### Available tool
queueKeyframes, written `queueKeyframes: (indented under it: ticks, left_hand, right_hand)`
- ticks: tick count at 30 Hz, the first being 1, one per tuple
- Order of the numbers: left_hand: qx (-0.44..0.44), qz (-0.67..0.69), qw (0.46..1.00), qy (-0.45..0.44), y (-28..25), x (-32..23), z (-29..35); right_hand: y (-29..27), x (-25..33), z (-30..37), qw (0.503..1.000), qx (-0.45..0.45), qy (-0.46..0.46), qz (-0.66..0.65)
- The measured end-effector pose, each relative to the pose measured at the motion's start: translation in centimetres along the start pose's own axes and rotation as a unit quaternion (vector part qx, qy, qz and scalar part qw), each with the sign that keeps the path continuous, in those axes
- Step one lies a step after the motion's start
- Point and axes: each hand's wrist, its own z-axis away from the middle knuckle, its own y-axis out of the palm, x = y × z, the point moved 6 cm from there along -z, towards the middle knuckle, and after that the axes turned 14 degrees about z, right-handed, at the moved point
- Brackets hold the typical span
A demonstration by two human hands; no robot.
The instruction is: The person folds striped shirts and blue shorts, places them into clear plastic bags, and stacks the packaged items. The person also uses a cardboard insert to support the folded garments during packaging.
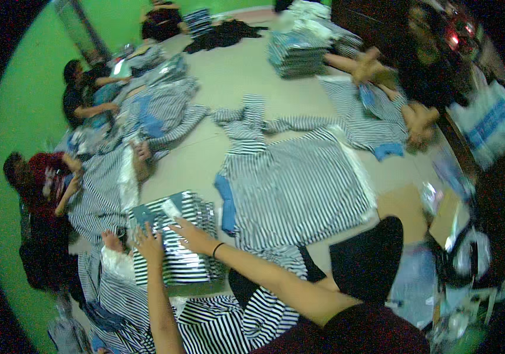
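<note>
A stack of folded black-and-white striped garments [177, 259] in shiny clear plastic bags lies on the floor in front of me, slightly left. My left hand [149, 245] rests on the left part of its top with fingers spread, holding nothing. Stretched across from the right, my right hand [194, 236] touches the stack's top, its fingers extended. Just beyond those fingertips is a small white label [171, 209] on the top package. Below my arms, a loose striped garment [214, 330] lies bunched near my lap.
A striped hooded garment [305, 189] with blue parts is spread over the floor beyond the stack. People sit along the left wall and at the right with more striped garments [102, 183]. Another bagged stack [299, 53] stands far back. Cardboard [405, 206] lies at right.
</note>
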Motion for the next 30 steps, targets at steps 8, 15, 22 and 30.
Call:
queueKeyframes:
  ticks: [8, 15, 22, 30]
  left_hand:
    - [-0.145, 0.242, 0.918, 0.280, -0.9, -18.3, 8.3]
    - [0.291, 0.233, 0.848, 0.376, 12.2, -29.0, 20.0]
    - [0.305, 0.085, 0.905, 0.284, 12.0, -29.7, 19.6]
    - [0.286, 0.165, 0.881, 0.337, 11.1, -36.1, 24.7]
  right_hand:
    - [-16.2, -17.3, 21.7, 0.935, -0.089, 0.240, 0.248]
    - [-26.3, -27.2, 38.4, 0.822, 0.179, 0.440, 0.314]
    - [-31.3, -31.3, 46.5, 0.672, 0.176, 0.664, 0.276]
    - [-30.8, -32.0, 45.8, 0.655, 0.150, 0.700, 0.243]
